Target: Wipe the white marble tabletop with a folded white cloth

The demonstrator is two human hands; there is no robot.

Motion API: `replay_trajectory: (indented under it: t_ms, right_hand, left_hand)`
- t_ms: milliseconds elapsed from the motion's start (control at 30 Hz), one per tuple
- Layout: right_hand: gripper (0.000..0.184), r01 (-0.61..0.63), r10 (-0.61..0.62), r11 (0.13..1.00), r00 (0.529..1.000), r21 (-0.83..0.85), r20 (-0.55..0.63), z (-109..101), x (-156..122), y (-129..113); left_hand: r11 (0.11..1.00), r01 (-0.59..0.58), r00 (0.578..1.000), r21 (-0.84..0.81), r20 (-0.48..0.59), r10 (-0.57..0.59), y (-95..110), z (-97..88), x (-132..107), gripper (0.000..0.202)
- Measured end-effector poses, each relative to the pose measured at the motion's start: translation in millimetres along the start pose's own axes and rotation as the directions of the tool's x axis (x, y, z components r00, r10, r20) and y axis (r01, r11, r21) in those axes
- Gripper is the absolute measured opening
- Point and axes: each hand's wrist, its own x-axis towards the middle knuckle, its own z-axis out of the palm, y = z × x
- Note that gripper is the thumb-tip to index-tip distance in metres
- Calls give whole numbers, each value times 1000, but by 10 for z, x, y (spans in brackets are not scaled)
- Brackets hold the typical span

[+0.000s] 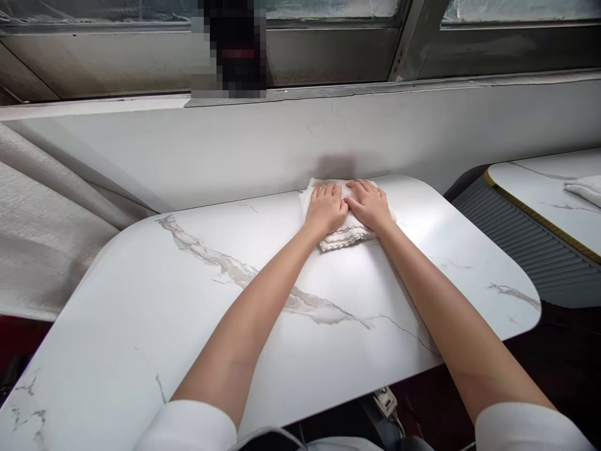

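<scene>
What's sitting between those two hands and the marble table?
A folded white cloth lies there; the left hand and right hand rest flat on it, seen in the head view.

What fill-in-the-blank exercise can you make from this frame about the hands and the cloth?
1. The folded white cloth lies under ____ hands, the left hand and the right hand.
2. Behind the cloth, the table meets a white ____.
3. On the neighbouring table, to the person's ____, lies another cloth.
Missing words: both; wall; right.
</scene>
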Motion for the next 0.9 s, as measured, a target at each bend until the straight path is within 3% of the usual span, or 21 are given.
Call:
replay_trajectory:
  t_ms: [467,900]
  right_hand:
    - [50,40,-40,999,999,29,12,150,319,-126]
    - [55,106,-105,994,991,-13,84,173,148,-432]
  left_hand:
    - [1000,6,999,18,-44,-5,-320,-54,161,28]
    - [996,52,997,76,-58,-48,-471,-170,-122,32]
